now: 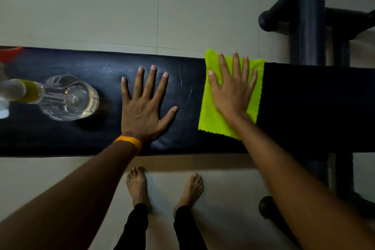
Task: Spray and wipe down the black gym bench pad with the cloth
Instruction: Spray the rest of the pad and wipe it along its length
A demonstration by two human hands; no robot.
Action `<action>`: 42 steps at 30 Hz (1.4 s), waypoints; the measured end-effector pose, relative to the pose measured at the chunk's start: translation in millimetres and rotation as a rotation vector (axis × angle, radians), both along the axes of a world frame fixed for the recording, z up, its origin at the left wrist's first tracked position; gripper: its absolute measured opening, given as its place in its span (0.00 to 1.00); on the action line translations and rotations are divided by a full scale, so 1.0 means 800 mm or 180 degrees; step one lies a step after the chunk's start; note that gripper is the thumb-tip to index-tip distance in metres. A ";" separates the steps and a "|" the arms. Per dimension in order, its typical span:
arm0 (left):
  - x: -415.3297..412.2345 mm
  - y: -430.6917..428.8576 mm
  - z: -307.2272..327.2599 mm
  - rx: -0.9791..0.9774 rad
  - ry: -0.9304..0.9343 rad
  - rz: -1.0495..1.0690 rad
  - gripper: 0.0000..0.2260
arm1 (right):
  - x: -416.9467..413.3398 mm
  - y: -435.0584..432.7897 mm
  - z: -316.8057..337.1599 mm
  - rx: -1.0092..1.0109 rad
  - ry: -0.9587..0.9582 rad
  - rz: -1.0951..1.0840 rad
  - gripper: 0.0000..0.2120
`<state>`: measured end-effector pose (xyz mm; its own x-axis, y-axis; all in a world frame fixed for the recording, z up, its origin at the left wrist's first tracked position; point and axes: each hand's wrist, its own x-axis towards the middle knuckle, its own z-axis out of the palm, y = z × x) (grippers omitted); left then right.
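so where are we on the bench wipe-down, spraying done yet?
Probably sprayed: the spray bottle stands on the bench pad, released, and pale streaks show on the pad mid-length. In hand: the right hand lies flat on the yellow-green cloth, spread open on the pad; the left hand rests flat on bare pad. Left: I can't tell how much is wiped; the pad around the bottle and right of the cloth probably remains.

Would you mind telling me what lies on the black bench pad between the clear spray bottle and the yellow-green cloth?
In the head view, only the left hand, flat on the black bench pad, lies between the clear spray bottle and yellow-green cloth.
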<state>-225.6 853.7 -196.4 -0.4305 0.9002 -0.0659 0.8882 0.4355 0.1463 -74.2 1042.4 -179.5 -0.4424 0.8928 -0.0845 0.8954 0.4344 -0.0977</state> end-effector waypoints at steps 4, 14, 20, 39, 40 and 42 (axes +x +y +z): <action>-0.001 0.000 0.002 0.0030 -0.0071 -0.0002 0.35 | 0.001 -0.106 0.006 -0.0079 -0.0209 0.0695 0.29; 0.000 0.000 0.001 0.0080 -0.0057 0.0025 0.35 | 0.062 -0.111 0.004 0.0013 -0.0102 -0.0224 0.31; 0.001 -0.002 -0.002 0.0063 -0.0044 0.0002 0.35 | 0.092 -0.073 0.003 -0.0091 -0.0183 0.1523 0.30; 0.000 -0.006 0.004 0.0096 -0.0176 0.0034 0.33 | 0.009 -0.075 0.000 0.0028 -0.0132 -0.0087 0.31; -0.001 -0.005 0.005 0.0099 -0.0192 0.0026 0.33 | 0.007 -0.096 0.002 -0.0008 -0.0202 0.0304 0.30; -0.003 -0.006 0.006 0.0141 -0.0280 0.0031 0.32 | 0.020 -0.105 0.007 -0.0077 -0.0340 0.1253 0.30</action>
<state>-228.4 849.2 -191.2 -0.4337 0.8988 -0.0642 0.8668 0.4356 0.2427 -57.8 958.5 -174.0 -0.7375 0.6543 -0.1673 0.6668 0.7447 -0.0274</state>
